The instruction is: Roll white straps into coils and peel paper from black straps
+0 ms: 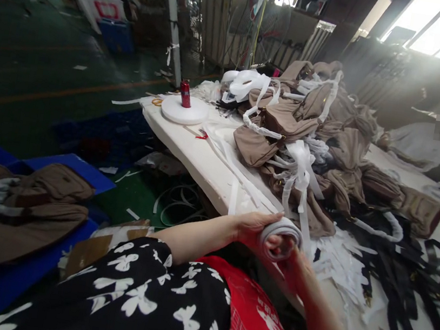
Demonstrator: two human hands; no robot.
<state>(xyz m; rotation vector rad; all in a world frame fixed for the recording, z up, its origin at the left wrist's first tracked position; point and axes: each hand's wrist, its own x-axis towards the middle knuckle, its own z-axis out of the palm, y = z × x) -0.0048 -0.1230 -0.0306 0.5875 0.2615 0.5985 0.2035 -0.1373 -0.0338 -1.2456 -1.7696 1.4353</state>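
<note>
Two bare hands hold a pale roll (284, 225) over the near edge of the white table (184, 141). The left hand (251, 225) comes in from the left along that edge, forearm stretched forward from a black sleeve with white butterfly shapes (138, 298) and angled slightly upward. It is curled round the roll's left side, thumb laid across the top. The right hand (295, 262) meets the roll from the other side, its forearm slanting up and inward from nearer the body, partly over the table. It is closed about the roll's right side; how firmly, I cannot tell. Fingertips show inside the roll's hollow middle, though whose they are is unclear. A red apron (259, 323) hangs in front of the table, below the hands.

Across the table's middle lies a heap of brown bags (294, 115), tangled with white strips (299, 162). At the table's far left corner a red can (185, 94) stands on a white disc (174, 112), with yellow-handled scissors (157, 101) just beside it. Black straps (401, 316) are strewn over the table's right part. Off its left side, lower down, a blue bin (98, 172) holds more brown bags.
</note>
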